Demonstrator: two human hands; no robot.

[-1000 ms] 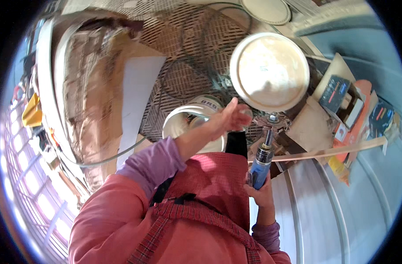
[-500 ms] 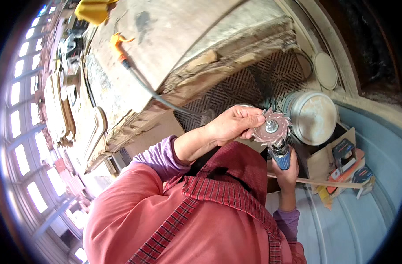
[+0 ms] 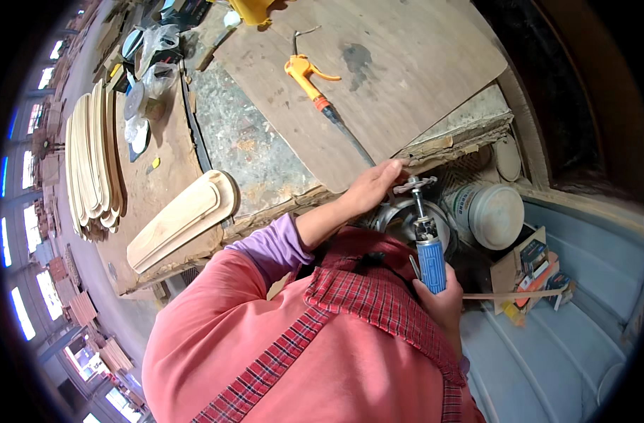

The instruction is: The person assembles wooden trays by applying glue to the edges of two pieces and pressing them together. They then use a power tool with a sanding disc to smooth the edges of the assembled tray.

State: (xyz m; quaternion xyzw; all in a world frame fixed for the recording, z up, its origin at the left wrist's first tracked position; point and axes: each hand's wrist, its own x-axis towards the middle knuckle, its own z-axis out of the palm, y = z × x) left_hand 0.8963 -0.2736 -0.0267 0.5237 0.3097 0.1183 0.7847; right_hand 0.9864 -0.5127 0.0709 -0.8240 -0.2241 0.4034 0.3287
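Observation:
My right hand [image 3: 440, 299] is wrapped round the blue body of a handheld rotary grinder [image 3: 432, 262]. The tool points away from me, and a toothed sanding disc [image 3: 415, 185] sits on its shaft, seen nearly edge-on. Beside the disc's left edge is my left hand [image 3: 375, 185], its visible fingers stretched out. Its lower fingers are partly hidden, and whether it touches the disc is unclear. A pale round bucket [image 3: 443, 229] stands below the disc, partly covered by the tool.
An orange air blow gun [image 3: 306, 76] with a hose lies on the board-topped workbench [image 3: 265, 92]. Thin curved wooden pieces [image 3: 188, 218] lie at the bench's left, with a taller stack [image 3: 93, 162] beyond. To the right are a lidded bucket [image 3: 497, 217] and a box of small packages [image 3: 530, 264].
The disc has turned from face-on to nearly edge-on as the grinder swung to point away. My left hand no longer visibly pinches its rim. The view has shifted, showing more of the bench.

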